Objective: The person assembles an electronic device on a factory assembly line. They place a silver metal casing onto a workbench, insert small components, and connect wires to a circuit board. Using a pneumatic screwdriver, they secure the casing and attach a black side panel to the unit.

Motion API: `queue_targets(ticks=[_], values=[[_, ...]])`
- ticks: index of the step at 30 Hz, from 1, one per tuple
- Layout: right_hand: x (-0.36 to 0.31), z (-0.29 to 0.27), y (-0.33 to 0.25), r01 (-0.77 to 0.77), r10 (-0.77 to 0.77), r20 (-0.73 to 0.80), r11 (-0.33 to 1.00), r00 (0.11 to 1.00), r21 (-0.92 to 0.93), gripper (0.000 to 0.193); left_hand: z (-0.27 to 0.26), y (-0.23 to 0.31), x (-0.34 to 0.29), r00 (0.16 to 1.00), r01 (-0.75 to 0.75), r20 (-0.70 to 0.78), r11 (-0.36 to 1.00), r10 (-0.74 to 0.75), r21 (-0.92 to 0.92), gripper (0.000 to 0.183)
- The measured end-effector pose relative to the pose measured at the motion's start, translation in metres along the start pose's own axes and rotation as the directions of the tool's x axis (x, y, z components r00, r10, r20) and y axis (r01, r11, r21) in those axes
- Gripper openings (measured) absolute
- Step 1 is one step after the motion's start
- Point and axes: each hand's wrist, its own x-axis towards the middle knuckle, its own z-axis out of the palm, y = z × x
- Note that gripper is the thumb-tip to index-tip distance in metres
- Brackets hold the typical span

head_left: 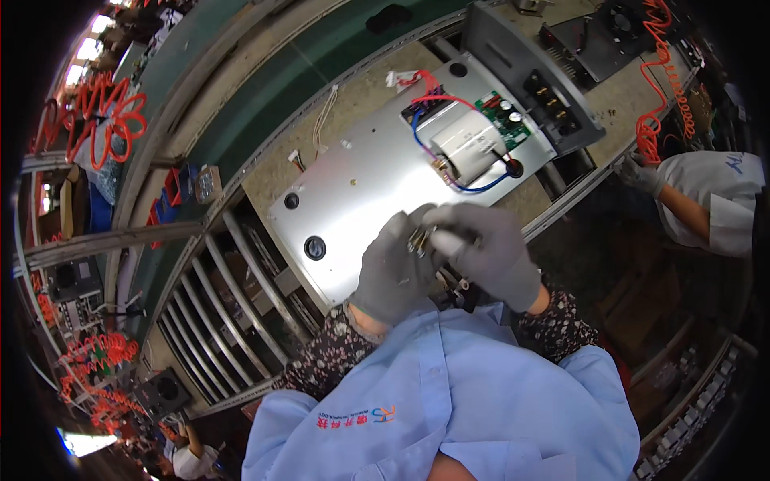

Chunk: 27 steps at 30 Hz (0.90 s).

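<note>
Aslant lengthwise, small metal pieces (418,240), pointing direction unclear — clamped in left hand (393,274), right hand (499,255) alongside, its grip unclear

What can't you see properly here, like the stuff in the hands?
In the head view, these can't be made out:
Metal bits: too small to count, and the left hand and right hand partly cover them.
Metal plate: the hands hide part of its near edge.
White cylinder: its own body hides its underside.
Person in white: the dark right rim cuts part off.
</note>
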Motion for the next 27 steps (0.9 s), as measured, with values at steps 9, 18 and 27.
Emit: queue_targets(ticks=[9,18,27], values=[[0.030,-0.001,-0.016,0.113,-0.078,0.111,0.927,0.991,-0.357,0.021,0.006,0.024,0.015,0.999,0.012,0.035,0.970,-0.003,-0.243,0.050],[0.047,0.015,-0.016,0.309,-0.197,0.239,0.653,0.951,-0.692,0.017,-0.003,0.022,0.013,0.988,-0.147,0.030,0.986,0.150,-0.077,0.042],[0.050,0.011,-0.035,0.306,-0.135,0.319,0.758,0.938,-0.576,0.013,-0.002,0.024,0.009,0.991,-0.118,0.034,0.976,0.126,-0.186,0.041]])
